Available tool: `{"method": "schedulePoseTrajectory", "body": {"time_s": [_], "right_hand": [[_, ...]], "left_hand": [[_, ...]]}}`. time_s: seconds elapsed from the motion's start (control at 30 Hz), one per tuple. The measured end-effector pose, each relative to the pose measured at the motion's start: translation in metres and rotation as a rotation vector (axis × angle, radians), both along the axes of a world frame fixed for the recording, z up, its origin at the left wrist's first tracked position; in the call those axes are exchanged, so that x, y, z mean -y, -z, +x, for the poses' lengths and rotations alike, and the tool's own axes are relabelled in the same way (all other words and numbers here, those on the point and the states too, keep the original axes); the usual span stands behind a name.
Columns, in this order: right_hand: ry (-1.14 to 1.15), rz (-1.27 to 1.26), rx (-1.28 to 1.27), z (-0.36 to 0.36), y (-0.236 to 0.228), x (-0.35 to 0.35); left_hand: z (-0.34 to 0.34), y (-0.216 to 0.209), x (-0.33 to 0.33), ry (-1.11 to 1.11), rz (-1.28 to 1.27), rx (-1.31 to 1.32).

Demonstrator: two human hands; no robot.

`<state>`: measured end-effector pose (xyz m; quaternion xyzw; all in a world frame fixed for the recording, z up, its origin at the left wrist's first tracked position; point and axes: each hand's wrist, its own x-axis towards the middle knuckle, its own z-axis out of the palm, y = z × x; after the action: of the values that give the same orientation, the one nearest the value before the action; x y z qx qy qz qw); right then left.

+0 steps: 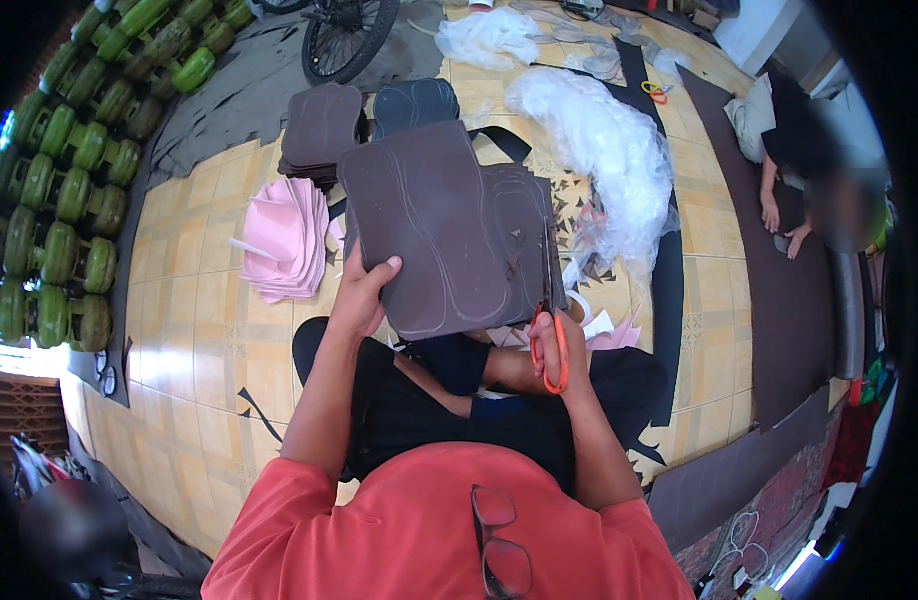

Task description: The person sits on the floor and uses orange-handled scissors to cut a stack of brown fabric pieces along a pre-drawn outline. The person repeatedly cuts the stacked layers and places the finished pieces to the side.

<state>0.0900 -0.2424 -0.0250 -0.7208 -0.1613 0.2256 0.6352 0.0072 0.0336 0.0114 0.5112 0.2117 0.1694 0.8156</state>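
Note:
My left hand grips the near left edge of a dark brown sheet, thumb on top. Pale curved outlines, like shoe soles, are drawn on the sheet. My right hand holds orange-handled scissors, fingers in the loops. Their blades point away from me, right of the sheet; I cannot tell how far apart they are. Partly behind the held sheet is another dark outlined piece. Beyond lie a stack of brown pieces and a dark blue-grey stack.
Left of the sheet sits a pile of pink pieces. Clear plastic wrap and small dark scraps lie to the right. Green gas cylinders line the left side. Another person sits by a long brown sheet at right.

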Motion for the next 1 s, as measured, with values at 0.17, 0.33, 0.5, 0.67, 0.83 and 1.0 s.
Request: {"method": "schedulePoseTrajectory", "body": {"time_s": [0.17,0.33,0.5,0.67,0.83,1.0], "right_hand": [[-0.012,-0.089,0.186,0.007,0.017,0.001],[-0.031,-0.151,0.276,0.012,0.014,-0.007],[0.039,-0.045,-0.004,0.007,0.007,-0.001],[0.110,-0.104,-0.110,0.000,0.019,0.016],[0.119,-0.096,-0.092,-0.003,0.028,0.018],[0.105,-0.138,-0.037,-0.004,0.033,0.024]], "left_hand": [[-0.010,0.007,0.000,0.093,-0.014,-0.067],[-0.017,0.006,-0.001,0.119,0.057,-0.137],[-0.010,0.025,-0.045,-0.104,0.232,-0.124],[0.002,0.031,-0.114,-0.138,0.337,-0.221],[0.017,0.117,-0.157,-0.190,0.475,-0.383],[0.008,0.175,-0.133,-0.073,0.963,-0.924]]}}
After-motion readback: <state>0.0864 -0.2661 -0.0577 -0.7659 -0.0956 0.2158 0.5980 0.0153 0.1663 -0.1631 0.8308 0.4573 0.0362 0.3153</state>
